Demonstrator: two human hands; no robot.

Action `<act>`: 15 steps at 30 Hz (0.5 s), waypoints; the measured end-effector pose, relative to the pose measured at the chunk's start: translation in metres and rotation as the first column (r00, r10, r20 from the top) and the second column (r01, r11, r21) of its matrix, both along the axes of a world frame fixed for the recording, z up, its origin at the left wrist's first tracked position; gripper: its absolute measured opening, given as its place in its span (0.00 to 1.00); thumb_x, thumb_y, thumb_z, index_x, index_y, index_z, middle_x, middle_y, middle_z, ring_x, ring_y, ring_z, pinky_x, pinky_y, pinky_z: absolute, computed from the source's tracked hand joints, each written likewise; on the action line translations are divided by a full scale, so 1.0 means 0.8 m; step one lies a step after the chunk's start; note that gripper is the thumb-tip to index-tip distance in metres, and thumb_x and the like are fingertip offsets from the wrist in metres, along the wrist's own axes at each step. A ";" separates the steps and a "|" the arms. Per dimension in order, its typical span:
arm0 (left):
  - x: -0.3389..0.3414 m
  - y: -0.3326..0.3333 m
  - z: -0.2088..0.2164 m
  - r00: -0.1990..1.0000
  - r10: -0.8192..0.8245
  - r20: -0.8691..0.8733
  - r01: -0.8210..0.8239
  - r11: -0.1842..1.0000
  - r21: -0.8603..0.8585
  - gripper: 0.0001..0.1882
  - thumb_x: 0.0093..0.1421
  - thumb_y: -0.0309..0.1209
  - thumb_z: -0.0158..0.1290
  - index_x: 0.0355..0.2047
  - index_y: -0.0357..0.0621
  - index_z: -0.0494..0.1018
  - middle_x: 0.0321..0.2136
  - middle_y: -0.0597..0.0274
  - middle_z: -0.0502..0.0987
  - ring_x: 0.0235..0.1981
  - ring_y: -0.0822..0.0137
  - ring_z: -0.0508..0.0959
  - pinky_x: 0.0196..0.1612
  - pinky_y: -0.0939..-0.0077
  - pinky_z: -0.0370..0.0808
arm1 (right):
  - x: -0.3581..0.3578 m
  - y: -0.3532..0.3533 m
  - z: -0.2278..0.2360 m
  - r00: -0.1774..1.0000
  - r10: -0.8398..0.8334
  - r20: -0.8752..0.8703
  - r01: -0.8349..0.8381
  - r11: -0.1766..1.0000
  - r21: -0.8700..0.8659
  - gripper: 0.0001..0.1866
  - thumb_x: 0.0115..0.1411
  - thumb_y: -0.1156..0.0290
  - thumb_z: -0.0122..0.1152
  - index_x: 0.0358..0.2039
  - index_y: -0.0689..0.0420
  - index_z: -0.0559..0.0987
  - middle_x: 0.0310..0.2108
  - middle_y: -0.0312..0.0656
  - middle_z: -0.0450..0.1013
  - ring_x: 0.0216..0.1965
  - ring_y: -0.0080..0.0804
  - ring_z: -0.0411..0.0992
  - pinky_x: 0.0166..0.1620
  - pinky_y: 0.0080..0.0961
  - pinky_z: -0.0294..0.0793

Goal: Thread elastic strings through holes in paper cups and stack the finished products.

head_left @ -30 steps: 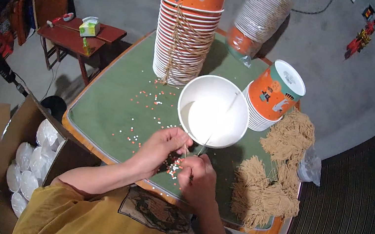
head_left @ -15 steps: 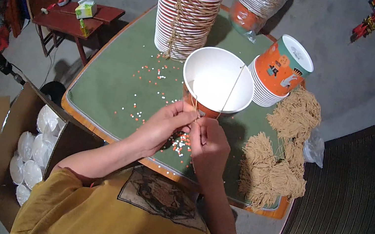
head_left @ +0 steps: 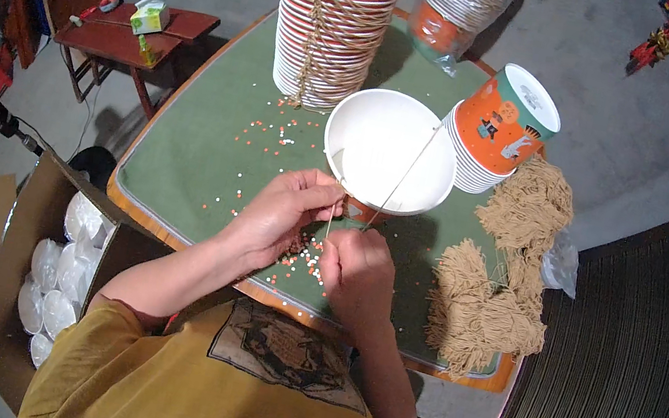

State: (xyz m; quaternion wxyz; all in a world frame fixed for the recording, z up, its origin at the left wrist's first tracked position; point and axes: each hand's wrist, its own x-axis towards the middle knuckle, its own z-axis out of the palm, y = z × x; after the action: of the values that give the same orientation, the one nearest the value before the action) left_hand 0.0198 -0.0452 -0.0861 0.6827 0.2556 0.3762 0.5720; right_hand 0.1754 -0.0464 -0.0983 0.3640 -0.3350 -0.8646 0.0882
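A white-lined paper bucket leans on the green table with its mouth toward me. A thin tan cord crosses its opening from the right rim to the near side. At the near rim, my left hand pinches the cord between thumb and fingers. My right hand is closed on the cord just below and to the right, its fingers partly hidden. A short length of cord runs straight between the two hands. The bucket's orange outer wall is mostly covered by my hands.
A tall stack of corded buckets stands behind; upturned orange buckets stand to the right. Tan cord bundles lie at the right edge. Orange and white bits dot the green tabletop. An open carton holds wrapped white lids.
My right hand has moved down toward me, away from the left, drawing the cord straight. My left hand has shifted slightly left, and the bucket's mouth tilts a little more toward me.
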 end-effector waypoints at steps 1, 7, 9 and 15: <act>-0.003 0.003 0.001 1.000 0.000 0.002 0.000 1.000 0.000 0.06 0.62 0.29 0.51 0.34 0.38 0.71 0.28 0.65 0.74 0.31 0.75 0.73 0.38 0.83 0.70 | 0.003 -0.001 0.001 0.998 0.018 0.062 -0.018 1.000 -0.007 0.07 0.48 0.74 0.61 0.28 0.56 0.72 0.24 0.43 0.70 0.31 0.42 0.71 0.38 0.37 0.71; -0.021 0.026 0.008 0.968 -0.046 -0.247 0.055 0.998 0.026 0.06 0.60 0.28 0.54 0.33 0.38 0.71 0.29 0.66 0.74 0.30 0.75 0.72 0.38 0.81 0.70 | 0.010 0.013 0.008 0.984 0.127 0.125 -0.127 0.992 -0.007 0.08 0.46 0.78 0.60 0.27 0.58 0.71 0.23 0.44 0.68 0.27 0.44 0.67 0.34 0.37 0.68; -0.017 0.028 0.015 0.857 0.010 -0.515 0.041 0.995 0.088 0.06 0.60 0.28 0.54 0.31 0.38 0.70 0.28 0.64 0.73 0.31 0.73 0.72 0.37 0.76 0.70 | 0.013 0.019 0.002 0.980 0.160 0.119 -0.162 0.987 0.005 0.08 0.45 0.78 0.60 0.27 0.58 0.71 0.23 0.43 0.68 0.28 0.43 0.67 0.34 0.36 0.67; -0.019 0.029 0.014 0.042 0.512 -0.858 0.171 0.843 0.511 0.08 0.58 0.27 0.52 0.30 0.35 0.66 0.27 0.54 0.70 0.31 0.61 0.72 0.36 0.71 0.69 | 0.003 0.034 -0.001 0.971 0.211 0.111 -0.222 0.971 0.091 0.10 0.44 0.76 0.62 0.27 0.57 0.69 0.25 0.40 0.66 0.30 0.38 0.66 0.34 0.32 0.66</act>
State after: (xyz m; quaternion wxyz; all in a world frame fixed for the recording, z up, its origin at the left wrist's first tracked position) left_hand 0.0046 -0.0216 -0.0750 0.0698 0.6863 0.6079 0.3932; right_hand 0.1776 -0.0190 -0.0994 0.3250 -0.2234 -0.9166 0.0657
